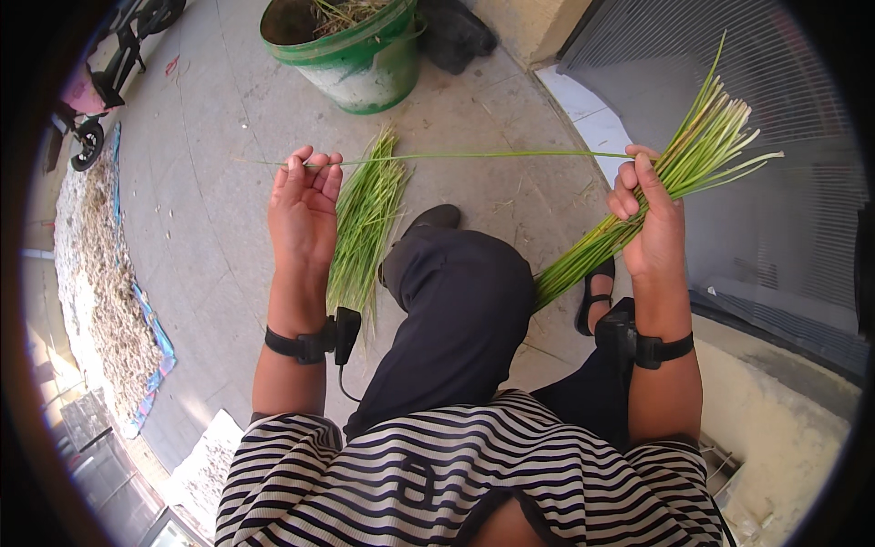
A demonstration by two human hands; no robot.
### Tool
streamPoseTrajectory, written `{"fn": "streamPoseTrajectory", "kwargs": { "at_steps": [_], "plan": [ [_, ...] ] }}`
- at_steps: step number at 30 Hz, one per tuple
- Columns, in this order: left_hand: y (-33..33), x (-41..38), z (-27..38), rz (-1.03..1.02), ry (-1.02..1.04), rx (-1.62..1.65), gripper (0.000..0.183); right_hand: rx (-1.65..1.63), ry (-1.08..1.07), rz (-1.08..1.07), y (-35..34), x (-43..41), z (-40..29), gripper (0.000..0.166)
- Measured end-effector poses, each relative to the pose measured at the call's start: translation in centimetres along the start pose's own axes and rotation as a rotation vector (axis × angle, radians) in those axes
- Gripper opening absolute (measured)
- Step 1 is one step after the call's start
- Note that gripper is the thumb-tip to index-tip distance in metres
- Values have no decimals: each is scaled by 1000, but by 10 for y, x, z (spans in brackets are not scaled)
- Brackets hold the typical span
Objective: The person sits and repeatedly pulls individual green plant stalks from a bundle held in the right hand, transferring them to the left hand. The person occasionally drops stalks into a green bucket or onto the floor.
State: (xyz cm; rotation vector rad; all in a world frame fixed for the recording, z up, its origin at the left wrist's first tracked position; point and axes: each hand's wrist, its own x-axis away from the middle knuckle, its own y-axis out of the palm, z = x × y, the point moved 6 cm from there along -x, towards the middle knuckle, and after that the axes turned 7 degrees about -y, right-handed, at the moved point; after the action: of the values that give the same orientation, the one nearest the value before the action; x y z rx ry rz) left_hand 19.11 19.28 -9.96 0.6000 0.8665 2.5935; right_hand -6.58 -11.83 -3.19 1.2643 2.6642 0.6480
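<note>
My left hand [304,195], palm up, pinches the thin tip of one long green stalk [492,155]. The stalk runs straight across to my right hand [646,198], whose thumb and finger pinch its other end. My right hand also grips a thick bundle of green stalks [690,147]; their pale cut ends point up and right, and the lower ends reach down beside my knee. A second pile of green stalks [369,219] lies on the floor between my left hand and my shoe. Each wrist wears a black strap with a device.
A green bucket [355,75] holding dry plant scraps stands ahead, beside a black bag [456,34]. At right are a ribbed metal shutter [752,89] and a wall. Pale material is spread on a blue-edged sheet [158,366] at left, near a parked two-wheeler [102,89].
</note>
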Motion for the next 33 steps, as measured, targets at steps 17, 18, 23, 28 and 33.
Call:
{"fn": "streamPoseTrajectory", "kwargs": {
  "at_steps": [17,18,23,28,33],
  "plan": [
    [-65,-5,-17,210,-16,-36,24,326,-90,117,-5,-8,2,19],
    [-81,-9,-25,267,-27,-20,20,365,-90,142,-8,-9,1,20],
    [-190,-8,-65,617,-32,140,13,350,-37,151,-11,-12,16,15],
    [-281,-3,-106,814,-13,214,19,351,-15,121,-9,-13,24,12],
    [-336,11,-138,951,-10,283,26,363,-6,103,-2,-14,32,12]
  ]
}}
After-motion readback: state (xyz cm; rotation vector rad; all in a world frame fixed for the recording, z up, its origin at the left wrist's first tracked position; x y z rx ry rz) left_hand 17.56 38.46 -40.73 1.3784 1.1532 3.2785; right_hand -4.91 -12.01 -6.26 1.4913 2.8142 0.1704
